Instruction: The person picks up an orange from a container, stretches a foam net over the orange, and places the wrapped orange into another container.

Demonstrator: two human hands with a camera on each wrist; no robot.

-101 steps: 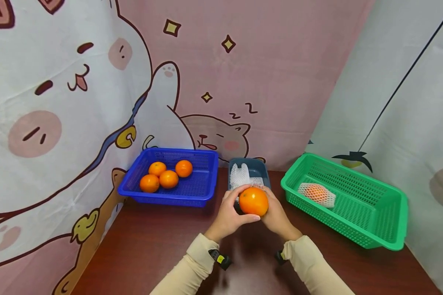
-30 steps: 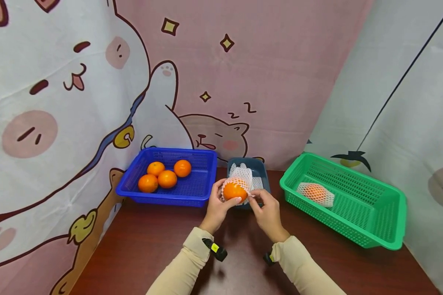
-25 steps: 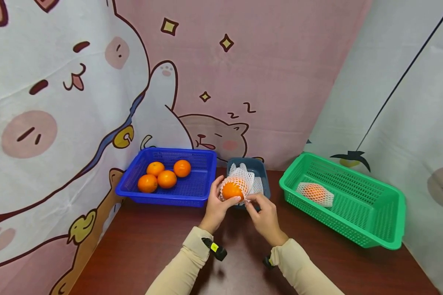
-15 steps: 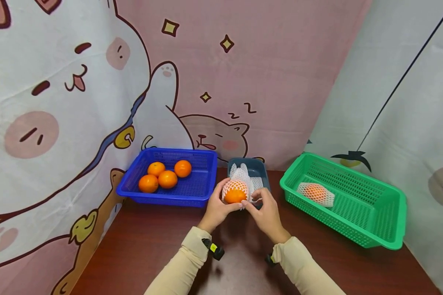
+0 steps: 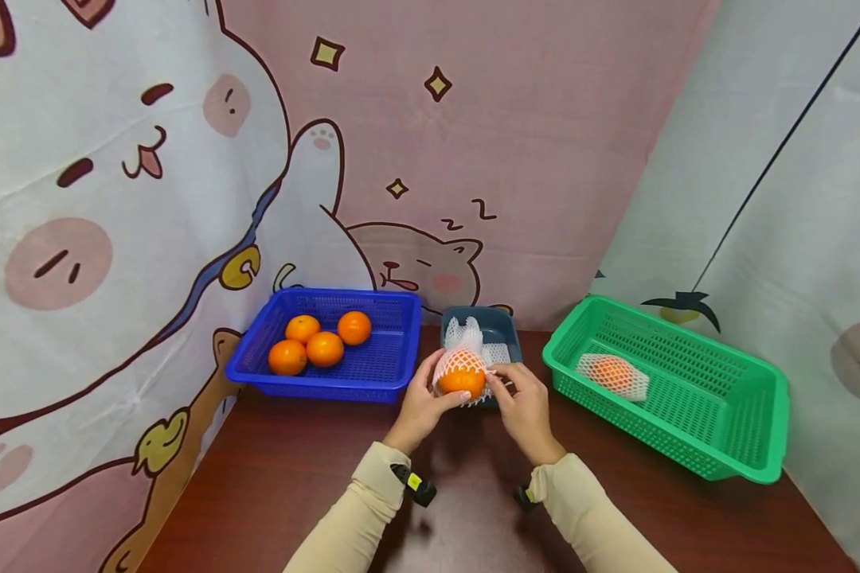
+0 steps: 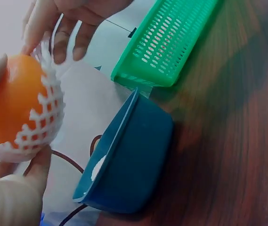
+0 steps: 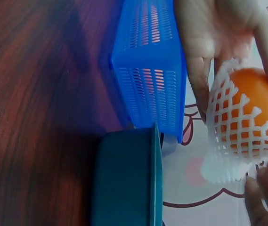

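Head view — orange [image 5: 464,383] partly hides teal bin [image 5: 500,321]

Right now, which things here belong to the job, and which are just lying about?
Job, apparently: held orange, its foam net, blue basket with four oranges, green basket with netted orange, teal bin with nets.

Just there, seemingly: cartoon backdrop, wrist devices.

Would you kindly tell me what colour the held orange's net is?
The net is white, clearest in the right wrist view.
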